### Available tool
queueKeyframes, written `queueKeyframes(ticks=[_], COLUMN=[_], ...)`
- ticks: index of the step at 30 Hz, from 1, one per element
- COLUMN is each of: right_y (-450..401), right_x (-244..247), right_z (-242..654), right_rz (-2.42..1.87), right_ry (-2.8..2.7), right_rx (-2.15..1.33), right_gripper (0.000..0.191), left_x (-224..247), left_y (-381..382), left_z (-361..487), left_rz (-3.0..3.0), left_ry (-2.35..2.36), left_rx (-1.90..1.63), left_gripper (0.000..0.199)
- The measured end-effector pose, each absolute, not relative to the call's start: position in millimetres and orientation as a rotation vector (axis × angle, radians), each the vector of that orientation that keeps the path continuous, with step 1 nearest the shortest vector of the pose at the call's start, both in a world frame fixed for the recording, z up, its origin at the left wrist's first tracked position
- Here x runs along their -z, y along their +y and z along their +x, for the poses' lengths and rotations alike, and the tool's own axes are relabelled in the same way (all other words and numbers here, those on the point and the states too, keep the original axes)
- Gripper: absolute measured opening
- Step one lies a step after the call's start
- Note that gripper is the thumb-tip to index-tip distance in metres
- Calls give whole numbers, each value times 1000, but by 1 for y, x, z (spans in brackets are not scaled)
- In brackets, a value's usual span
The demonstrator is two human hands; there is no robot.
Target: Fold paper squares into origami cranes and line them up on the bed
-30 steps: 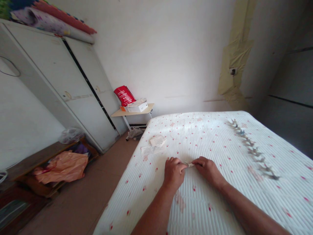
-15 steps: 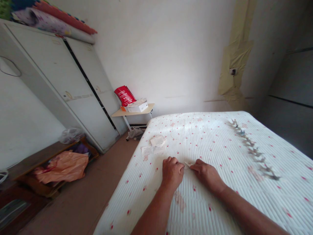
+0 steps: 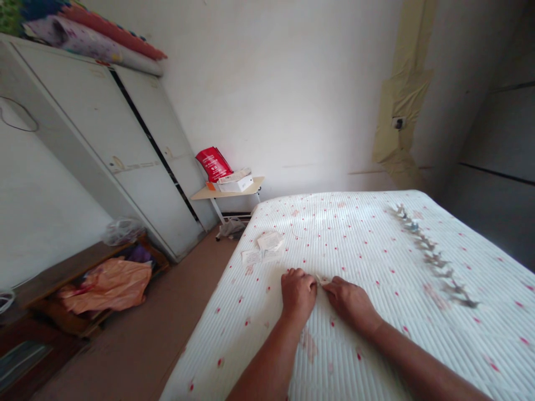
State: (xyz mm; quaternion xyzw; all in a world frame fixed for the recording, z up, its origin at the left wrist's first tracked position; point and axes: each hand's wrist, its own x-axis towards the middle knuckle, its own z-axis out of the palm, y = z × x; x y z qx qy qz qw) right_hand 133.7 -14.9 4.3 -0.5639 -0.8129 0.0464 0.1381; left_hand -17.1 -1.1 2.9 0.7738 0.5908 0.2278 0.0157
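Clock read from your hands. White wall point(image 3: 301, 100) fills 12, scuffed, a yellowish covering point(image 3: 403, 94) running down it at 1. Ribbed white mattress point(image 3: 355, 362) under you, red-dotted, its far edge near the wall. Pale cabinet point(image 3: 92, 122) at 10, rolled mats point(image 3: 104, 44) on top. Low wooden unit point(image 3: 45, 278) at 9, orange plastic bag point(image 3: 112, 284) spilling from it. Small table point(image 3: 204, 194) at 11, with a red bag point(image 3: 214, 163) and white box point(image 3: 236, 182). Row of small folded figures point(image 3: 434, 259) from 1 to 3, blurred. Your left hand point(image 3: 298, 292) and right hand point(image 3: 346, 298) curl closed just above the mattress, fingertips pinching opposite ends. Printed paper sheets point(image 3: 270, 240) lie at 10. Smallest: the paper piece point(image 3: 322, 280) between your fingertips, partly hidden.
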Motion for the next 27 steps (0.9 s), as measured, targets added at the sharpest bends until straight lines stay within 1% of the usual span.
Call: queueKeyframes(ticks=[4, 8, 14, 21, 24, 27], right_y=[-14, -15, -18, -11, -11, -12], right_x=[-8, -12, -19, -15, -13, -14], right_z=[139, 141, 142, 152, 156, 159], right_rz=[-1607, -1594, -1542, -1346, -1326, -1360], right_ry=[-2341, -2395, -2460, -2650, -2634, -2572], right_rx=[-175, -89, 11, 134, 122, 39], right_gripper=[30, 29, 28, 27, 25, 25], left_x=[-4, -8, -12, -19, -16, -12], left_y=[-4, -11, -17, -9, -7, -7], left_z=[-20, -22, -22, -34, -36, -36], left_rz=[2422, 2537, 2657, 2694, 2688, 2676], left_ry=[1782, 1736, 1691, 1604, 1596, 1587], left_rx=[-685, -631, -531, -360, -392, -466], left_gripper=[13, 19, 22, 28, 31, 33])
